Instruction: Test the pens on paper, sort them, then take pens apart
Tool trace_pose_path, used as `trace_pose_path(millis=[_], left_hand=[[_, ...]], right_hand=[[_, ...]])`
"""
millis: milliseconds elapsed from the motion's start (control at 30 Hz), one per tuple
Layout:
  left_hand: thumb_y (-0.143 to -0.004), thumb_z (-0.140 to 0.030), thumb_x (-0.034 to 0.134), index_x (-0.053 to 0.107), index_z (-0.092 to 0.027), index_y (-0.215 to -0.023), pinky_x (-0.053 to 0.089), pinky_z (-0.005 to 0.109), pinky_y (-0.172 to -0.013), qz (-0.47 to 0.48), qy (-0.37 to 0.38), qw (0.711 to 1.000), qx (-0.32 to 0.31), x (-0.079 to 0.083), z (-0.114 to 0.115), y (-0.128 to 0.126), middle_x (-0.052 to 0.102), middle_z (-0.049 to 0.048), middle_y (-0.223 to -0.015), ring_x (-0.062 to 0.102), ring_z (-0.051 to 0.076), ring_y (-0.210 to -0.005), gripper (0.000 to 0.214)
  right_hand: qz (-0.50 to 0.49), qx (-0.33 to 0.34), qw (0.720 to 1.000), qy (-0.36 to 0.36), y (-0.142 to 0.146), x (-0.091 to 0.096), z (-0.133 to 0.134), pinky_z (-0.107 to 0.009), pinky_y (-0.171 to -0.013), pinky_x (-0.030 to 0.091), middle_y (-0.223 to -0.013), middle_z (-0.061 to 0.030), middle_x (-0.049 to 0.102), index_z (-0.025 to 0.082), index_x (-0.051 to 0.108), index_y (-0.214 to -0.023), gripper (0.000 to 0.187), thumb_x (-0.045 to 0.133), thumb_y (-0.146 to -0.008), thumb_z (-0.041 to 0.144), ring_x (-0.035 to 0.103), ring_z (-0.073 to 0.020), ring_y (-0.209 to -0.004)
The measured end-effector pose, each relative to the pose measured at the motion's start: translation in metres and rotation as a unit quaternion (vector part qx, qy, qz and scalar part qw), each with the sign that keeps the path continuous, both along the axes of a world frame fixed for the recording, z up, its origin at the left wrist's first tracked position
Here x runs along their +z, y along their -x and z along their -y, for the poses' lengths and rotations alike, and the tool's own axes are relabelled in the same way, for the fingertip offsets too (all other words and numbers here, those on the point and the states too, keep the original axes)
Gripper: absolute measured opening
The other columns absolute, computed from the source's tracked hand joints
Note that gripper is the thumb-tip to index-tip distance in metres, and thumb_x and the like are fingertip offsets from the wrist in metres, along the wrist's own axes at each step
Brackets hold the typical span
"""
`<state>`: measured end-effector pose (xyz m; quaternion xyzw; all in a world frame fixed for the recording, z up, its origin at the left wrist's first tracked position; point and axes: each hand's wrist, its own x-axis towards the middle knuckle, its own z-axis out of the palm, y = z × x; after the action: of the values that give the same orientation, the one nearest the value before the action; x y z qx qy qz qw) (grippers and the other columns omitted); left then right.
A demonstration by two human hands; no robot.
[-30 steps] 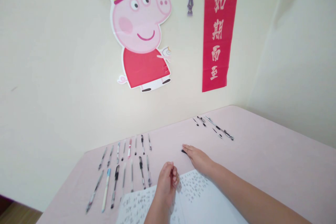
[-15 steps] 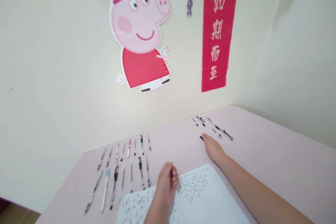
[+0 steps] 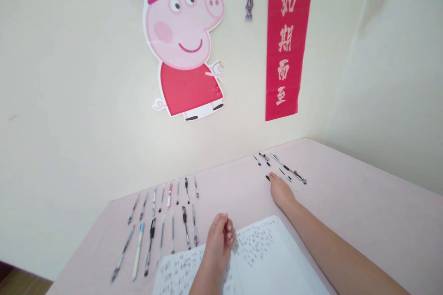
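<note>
My left hand (image 3: 219, 237) rests on its side on an open notebook (image 3: 290, 258) with handwriting, its fingers curled in and nothing showing in them. Further off, my right hand (image 3: 282, 193) lies low over the pink tabletop, back of the hand up and fingers closed together. A small black pen part (image 3: 267, 178) sticks out at its fingertips; the remainder, if any, is hidden under the hand. Just beyond that hand are a clear pen with black parts (image 3: 294, 175), a black cap-like piece (image 3: 268, 164) and several other small pen pieces.
Two rows of pens lie on the left of the table (image 3: 88, 244), among them a pink pen (image 3: 169, 196), a blue-capped pen (image 3: 138, 253) and a black-capped pen (image 3: 150, 246). Behind the table rises a wall with a pig cutout (image 3: 190, 87) and a red banner (image 3: 284, 55).
My right hand has shifted slightly away from me, and the black part at its fingertips has moved with it. My left hand stays put on the notebook.
</note>
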<state>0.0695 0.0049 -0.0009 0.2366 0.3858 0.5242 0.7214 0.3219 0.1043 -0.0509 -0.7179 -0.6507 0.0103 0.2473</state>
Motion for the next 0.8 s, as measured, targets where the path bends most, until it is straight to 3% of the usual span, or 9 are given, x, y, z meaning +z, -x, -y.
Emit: trace_pose_path(millis=[300,567,800], left_hand=[[-0.067,-0.035,0.068,0.040,-0.018,-0.059,0.021,0.017,-0.037,0.002,0.001,1.000,0.002,0.003,0.001,0.000,0.043,-0.0071,-0.047,0.030,0.002,-0.038,0.033],[-0.065,-0.035,0.068,0.040,-0.018,-0.059,0.021,0.016,-0.038,0.001,0.004,1.000,0.001,0.005,0.001,0.000,0.043,-0.0071,-0.048,0.031,0.002,-0.038,0.034],[-0.064,-0.038,0.069,0.040,-0.018,-0.059,0.020,0.017,-0.038,-0.010,0.004,1.000,-0.004,0.005,0.001,0.000,0.042,-0.0072,-0.048,0.031,0.002,-0.038,0.036]], right_hand=[[0.021,0.000,1.000,-0.017,-0.002,-0.006,-0.001,-0.035,-0.105,0.031,-0.133,-0.0146,0.047,0.006,0.049,-0.126,0.054,0.031,-0.076,-0.001,0.043,-0.0207,-0.123],[0.027,-0.001,1.000,-0.008,0.002,0.007,0.005,-0.032,-0.106,0.029,-0.131,-0.0175,0.048,0.001,0.050,-0.124,0.051,0.031,-0.076,0.000,0.044,-0.0207,-0.121],[0.051,-0.008,0.999,-0.018,0.003,0.019,0.013,-0.032,-0.103,0.033,-0.127,-0.0150,0.053,0.005,0.054,-0.122,0.051,0.034,-0.075,0.001,0.049,-0.0210,-0.117]])
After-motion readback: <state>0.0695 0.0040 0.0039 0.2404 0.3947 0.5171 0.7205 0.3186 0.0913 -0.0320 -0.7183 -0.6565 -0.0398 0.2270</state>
